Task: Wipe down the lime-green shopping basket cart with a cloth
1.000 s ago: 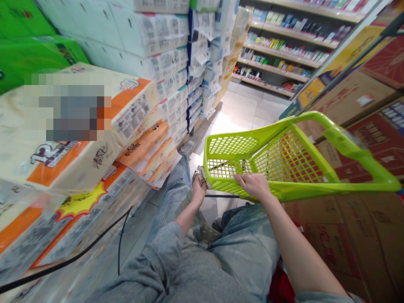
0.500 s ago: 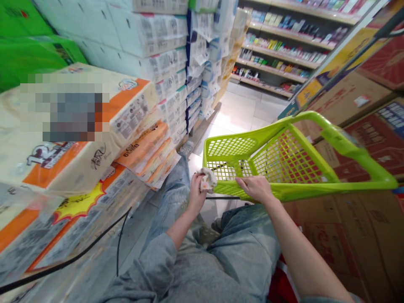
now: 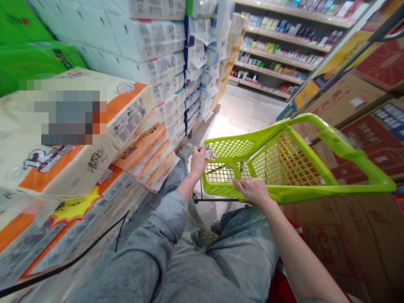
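Note:
A bright green plastic shopping cart (image 3: 284, 155) stands in front of me, its mesh basket showing nothing inside but a view through to the floor. My left hand (image 3: 198, 162) is closed on a crumpled whitish patterned cloth (image 3: 209, 152), which lies against the cart's far left rim. Wrapped over the near side rim of the cart is my right hand (image 3: 252, 190), fingers closed on it.
Stacked tissue packs (image 3: 126, 122) rise on the left, with a yellow price tag (image 3: 75, 206) and a black cable (image 3: 91, 248) below. Cardboard boxes (image 3: 341, 235) line the right. Product shelves (image 3: 277, 50) stand beyond the tiled floor (image 3: 235, 111).
My left hand has moved forward along the cart's end with the cloth, from the near corner up to the left rim. My right hand keeps its hold on the near rim.

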